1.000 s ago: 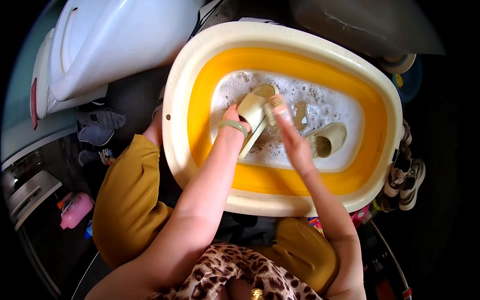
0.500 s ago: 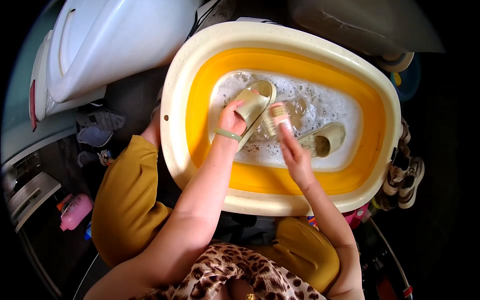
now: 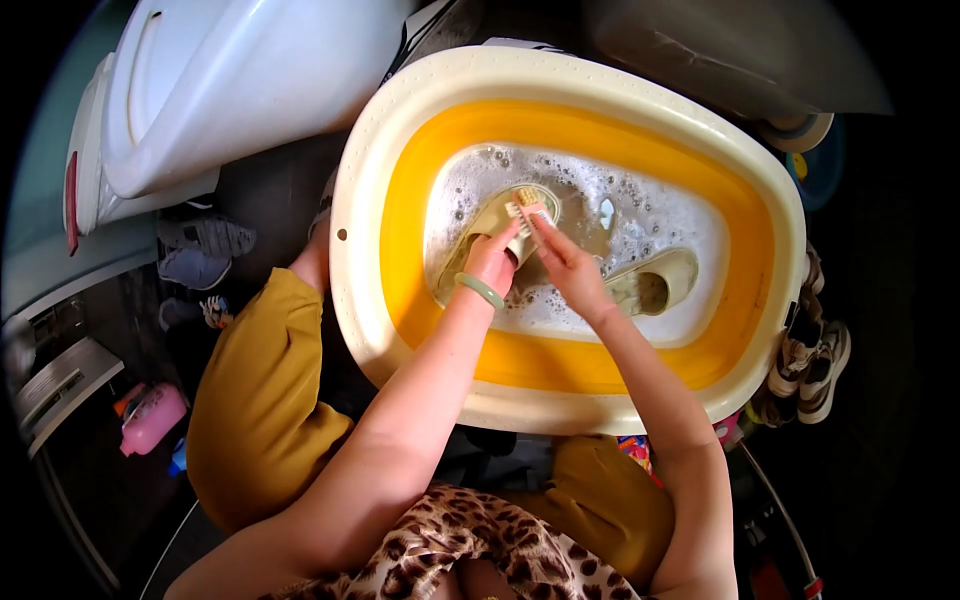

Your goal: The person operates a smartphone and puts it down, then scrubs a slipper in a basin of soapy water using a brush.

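No brand or writing we can read: the brush (image 3: 530, 206) shows a pale patch near its head, too small to make out, the pink bottle (image 3: 153, 418) on the floor gives no legible text, and lettering on the colourful packet (image 3: 637, 453) below the basin rim can't be read either.

Versus half a second ago: the brush was out to the right of the held slipper (image 3: 463, 250), smeared by motion; now it's sharp and over the toe end. The held slipper has swung lower left, and both hands are closer together. The other slipper (image 3: 665, 280) sits in the same place, right side of the basin (image 3: 348, 300), in sudsy water (image 3: 660, 225).

Fingers: our left hand (image 3: 490, 260), bangle (image 3: 480, 290) at the wrist, grips the held slipper at its strap; one digit points up towards the brush, rest mostly hidden. Our right hand (image 3: 570, 275) is closed round the brush handle, fingers stretched along it towards the head. Bristles sit at the slipper's strap and toe; whether they're pressing, we can't tell.
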The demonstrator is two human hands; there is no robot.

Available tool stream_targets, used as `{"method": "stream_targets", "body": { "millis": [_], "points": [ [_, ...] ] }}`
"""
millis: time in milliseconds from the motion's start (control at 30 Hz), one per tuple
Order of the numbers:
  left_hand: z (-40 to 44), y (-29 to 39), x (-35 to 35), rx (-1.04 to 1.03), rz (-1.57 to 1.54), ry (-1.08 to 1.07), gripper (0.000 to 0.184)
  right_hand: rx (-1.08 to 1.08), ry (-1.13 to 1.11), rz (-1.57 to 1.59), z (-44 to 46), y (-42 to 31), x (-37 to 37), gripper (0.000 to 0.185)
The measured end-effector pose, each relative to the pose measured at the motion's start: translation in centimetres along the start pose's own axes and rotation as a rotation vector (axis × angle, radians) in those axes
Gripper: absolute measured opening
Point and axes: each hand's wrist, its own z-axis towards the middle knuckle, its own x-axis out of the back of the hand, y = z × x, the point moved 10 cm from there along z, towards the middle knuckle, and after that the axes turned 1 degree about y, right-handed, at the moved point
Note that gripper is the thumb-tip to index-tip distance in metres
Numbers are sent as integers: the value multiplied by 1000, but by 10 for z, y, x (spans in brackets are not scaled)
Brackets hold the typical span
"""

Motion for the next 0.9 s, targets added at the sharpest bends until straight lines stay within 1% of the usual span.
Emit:
{"method": "stream_targets", "body": {
  "millis": [33,67,100,167,233,267,300,333,400,433,467,533,600,633,700,733,767,800,833,867,900],
  "points": [
    [-3,2,-2,-25,100,2,42,-130,-34,46,0,15,4,43],
    [0,-5,7,31,88,64,45,55,118,81,3,22,20,44],
    [3,-8,10,30,87,63,45,57,119,80,3,26,32,44],
    [8,-10,13,-5,52,37,44,-198,266,101,-4,61,70,45],
    [14,-13,15,14,20,39,44,-203,387,-229,-11,95,100,47],
    [18,-15,15,31,-44,24,44,-178,371,-413,-16,103,101,46],
    [16,-12,9,46,-109,10,45,-178,369,-414,-24,102,97,46],
    [14,-10,9,43,-111,62,43,-58,297,-302,-29,94,81,46],
    [9,-3,-3,41,-141,76,40,-232,132,204,-45,80,48,45],
    [8,-2,-4,41,-169,88,38,-348,83,428,-57,72,32,45],
    [11,-4,1,43,-166,94,38,-322,83,370,-62,47,29,44],
    [20,-12,6,58,-111,36,42,-178,16,181,-61,13,17,43],
    [17,-17,0,80,-102,37,45,-66,-84,-62,-46,-18,3,42],
    [15,-19,-1,96,-93,47,48,-64,-83,-62,-34,-15,-1,42],
    [22,-27,8,89,-100,48,49,25,42,-423,-5,-16,5,38],
    [20,-27,11,70,-97,69,50,-1,80,-310,6,-13,10,35],
    [20,-27,10,51,-97,85,51,-5,83,-313,1,-13,10,35],
    [17,-26,8,62,-87,140,54,44,66,-339,-6,-18,6,37],
    [14,-21,3,60,-92,136,54,92,44,-364,-16,-22,-1,39],
    [10,-20,-4,125,-106,129,52,153,17,-333,-36,-25,-10,40],
    [8,-24,-4,191,-121,127,51,204,62,-273,-43,-29,-9,40]
  ]
}}
